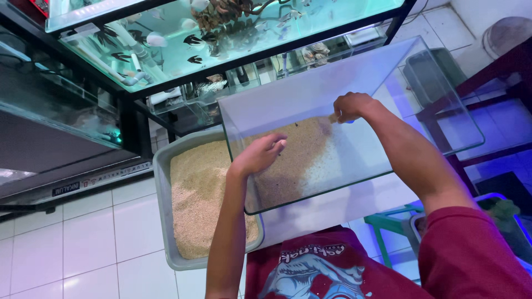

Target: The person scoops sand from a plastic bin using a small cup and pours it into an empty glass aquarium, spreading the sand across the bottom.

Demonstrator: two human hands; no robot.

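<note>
- I see both hands reaching down into a clear glass tank (388, 83) that sits tilted in front of me, open side up.
- My left hand (259, 155) is at the near-left part of the tank, over the sand (302, 149) spread on its floor; its fingers are curled loosely together, tips down toward the sand. I cannot tell whether they pinch any grains.
- My right hand (350, 106) is deeper in the tank, near the far edge of the sand patch. Its fingers are closed round something small and pale; I cannot tell what it is.
- The sand covers the left half of the tank floor; the right half shows bare glass.
- A grey tray (162, 166) lies on the white tiled floor (83, 238) just left of the tank, partly under its corner, filled with the same pale sand.
- Beyond the tank stands a black rack (130, 119) carrying lit aquariums (221, 33); dark and pale fish swim in the upper one.
- A green stool (382, 227) shows below the tank on the right, beside my red sleeve (471, 254).
- A dark red frame (499, 72) stands at the far right, well apart from both hands.
</note>
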